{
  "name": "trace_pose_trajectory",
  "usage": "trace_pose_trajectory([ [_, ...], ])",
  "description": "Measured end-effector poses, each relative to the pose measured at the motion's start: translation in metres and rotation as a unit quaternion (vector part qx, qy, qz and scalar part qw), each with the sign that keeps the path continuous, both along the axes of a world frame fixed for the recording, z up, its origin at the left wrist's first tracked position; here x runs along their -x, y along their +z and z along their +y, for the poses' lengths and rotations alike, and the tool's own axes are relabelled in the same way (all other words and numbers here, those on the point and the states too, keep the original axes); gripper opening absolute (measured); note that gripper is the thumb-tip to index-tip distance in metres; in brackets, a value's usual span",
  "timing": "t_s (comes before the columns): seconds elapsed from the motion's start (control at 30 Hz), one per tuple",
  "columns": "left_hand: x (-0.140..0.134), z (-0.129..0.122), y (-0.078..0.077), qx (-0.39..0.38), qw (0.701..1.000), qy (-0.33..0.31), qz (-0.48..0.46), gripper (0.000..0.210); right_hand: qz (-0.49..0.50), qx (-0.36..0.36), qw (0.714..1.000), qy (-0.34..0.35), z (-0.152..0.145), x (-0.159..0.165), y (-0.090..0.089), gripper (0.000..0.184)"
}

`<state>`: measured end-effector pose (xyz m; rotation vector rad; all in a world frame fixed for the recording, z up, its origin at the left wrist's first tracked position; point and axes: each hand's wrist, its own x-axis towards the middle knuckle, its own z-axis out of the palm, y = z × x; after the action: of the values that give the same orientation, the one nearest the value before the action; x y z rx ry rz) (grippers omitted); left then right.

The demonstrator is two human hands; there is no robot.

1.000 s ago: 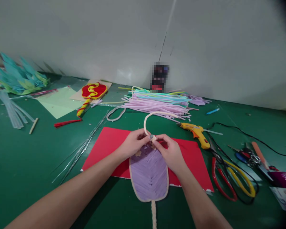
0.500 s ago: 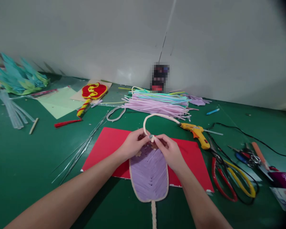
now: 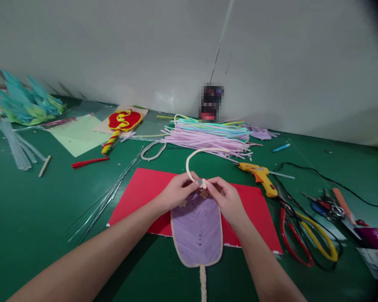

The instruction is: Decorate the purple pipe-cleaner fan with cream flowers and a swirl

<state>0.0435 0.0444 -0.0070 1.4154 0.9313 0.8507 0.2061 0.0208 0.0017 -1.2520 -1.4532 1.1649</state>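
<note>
My left hand (image 3: 180,189) and my right hand (image 3: 226,197) meet at the top of a purple fan (image 3: 197,230) with a cream edge and a twisted cream handle (image 3: 203,281). Between the fingertips of both hands is a cream pipe cleaner (image 3: 189,161), bent into small loops at its lower end. Its free length arches up and to the right. Both hands are closed in a pinch. Small brown and cream pieces (image 3: 204,193) show on the fan just beneath the fingers. The fan's upper edge is partly hidden by my hands.
Red board (image 3: 255,209) lies under the fan. A yellow glue gun (image 3: 260,174), red-and-yellow-handled pliers (image 3: 297,239) and scissors (image 3: 330,209) lie right. Pipe cleaners (image 3: 208,136) are piled behind; wires (image 3: 110,193) and a red-and-yellow fan (image 3: 125,120) lie left.
The pipe cleaner's free end has swung left, away from the glue gun's tip. Its looped end shows more between my fingers. Both hands stay nearly in place.
</note>
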Motion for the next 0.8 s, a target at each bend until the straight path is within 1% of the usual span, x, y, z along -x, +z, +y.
trace_pose_trajectory([
  [0.2, 0.0, 0.002, 0.003, -0.038, 0.999, 0.025, 0.009, 0.019, 0.012, 0.013, 1.0, -0.008, 0.0, 0.001, 0.002, 0.022],
  [0.37, 0.0, 0.002, 0.004, -0.033, 0.999, 0.024, -0.001, 0.018, 0.001, -0.001, 0.999, -0.036, 0.001, 0.0, -0.002, 0.022],
  [0.47, -0.001, 0.003, 0.003, -0.021, 0.999, 0.02, -0.026, 0.016, 0.005, -0.004, 0.999, -0.054, 0.001, 0.001, -0.004, 0.022],
  [0.53, 0.0, 0.003, 0.002, -0.013, 0.999, 0.016, -0.041, 0.016, 0.027, 0.015, 0.998, -0.049, 0.001, 0.002, -0.003, 0.023],
  [0.67, 0.0, 0.003, 0.003, -0.016, 0.999, 0.02, -0.041, 0.014, 0.085, 0.076, 0.993, -0.019, -0.001, 0.005, 0.003, 0.026],
  [0.8, 0.0, 0.003, 0.005, -0.022, 0.999, 0.013, -0.034, 0.014, 0.096, 0.106, 0.99, -0.009, -0.002, 0.004, 0.008, 0.028],
])
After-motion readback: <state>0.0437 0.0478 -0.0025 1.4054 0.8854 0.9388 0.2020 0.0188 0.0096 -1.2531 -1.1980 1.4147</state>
